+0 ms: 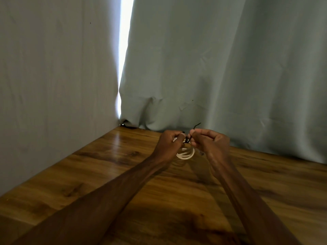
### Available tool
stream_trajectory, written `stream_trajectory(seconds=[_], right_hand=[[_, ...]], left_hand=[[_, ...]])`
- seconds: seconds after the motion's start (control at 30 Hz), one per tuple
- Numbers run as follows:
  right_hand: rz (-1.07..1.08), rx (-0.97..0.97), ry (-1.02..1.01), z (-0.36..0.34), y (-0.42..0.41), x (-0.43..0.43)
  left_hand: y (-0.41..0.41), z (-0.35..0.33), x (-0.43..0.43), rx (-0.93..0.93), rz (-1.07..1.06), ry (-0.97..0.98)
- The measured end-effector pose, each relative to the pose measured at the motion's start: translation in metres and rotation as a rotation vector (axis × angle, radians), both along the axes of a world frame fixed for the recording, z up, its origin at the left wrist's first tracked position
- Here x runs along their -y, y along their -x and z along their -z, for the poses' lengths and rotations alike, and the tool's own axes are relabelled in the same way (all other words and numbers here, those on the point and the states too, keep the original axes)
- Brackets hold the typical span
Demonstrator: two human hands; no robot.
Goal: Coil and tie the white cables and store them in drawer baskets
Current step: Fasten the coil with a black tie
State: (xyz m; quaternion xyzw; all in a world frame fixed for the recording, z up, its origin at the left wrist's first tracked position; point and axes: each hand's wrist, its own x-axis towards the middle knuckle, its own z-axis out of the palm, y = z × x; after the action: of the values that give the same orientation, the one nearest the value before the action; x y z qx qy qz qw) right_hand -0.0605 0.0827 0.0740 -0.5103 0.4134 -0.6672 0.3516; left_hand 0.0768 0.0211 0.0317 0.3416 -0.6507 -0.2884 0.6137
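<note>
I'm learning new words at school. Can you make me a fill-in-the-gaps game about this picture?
1. The coiled cable is ____ in colour.
2. The thin tie in the fingers is ____.
3. The left hand and right hand hold them over a table whose top looks like ____.

Missing words: white, black, wood.

We log two bare forearms, nothing worn on either. Left hand (pixel 168 141) and right hand (pixel 210 142) are bare too. Slim wrists, tendons ridged on the right wrist, short thumbnail visible on the left.
</note>
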Motion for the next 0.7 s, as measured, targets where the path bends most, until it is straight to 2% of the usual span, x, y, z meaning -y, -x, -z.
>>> stream_trajectory(seconds=[0.13, 0.33, 0.53, 0.7], right_hand=[[0.09, -0.103, 0.061, 0.0016, 0.0009, 0.0014], [0.088, -0.059, 0.072, -0.0023, -0.0006, 0.0003], [0.113, -0.162, 0.083, -0.0004, 0.0031, 0.0034], [0.126, -0.142, 0.084, -0.0002, 0.0052, 0.0065]], left_hand=[[-0.0005, 0.0004, 0.002, 0.021, 0.005, 0.005], [-0.0005, -0.0012, 0.0001, 0.06, 0.04, 0.013], [0.0015, 0.0003, -0.0025, 0.128, 0.043, 0.033], [0.002, 0.0028, -0.001, 0.173, 0.041, 0.055]])
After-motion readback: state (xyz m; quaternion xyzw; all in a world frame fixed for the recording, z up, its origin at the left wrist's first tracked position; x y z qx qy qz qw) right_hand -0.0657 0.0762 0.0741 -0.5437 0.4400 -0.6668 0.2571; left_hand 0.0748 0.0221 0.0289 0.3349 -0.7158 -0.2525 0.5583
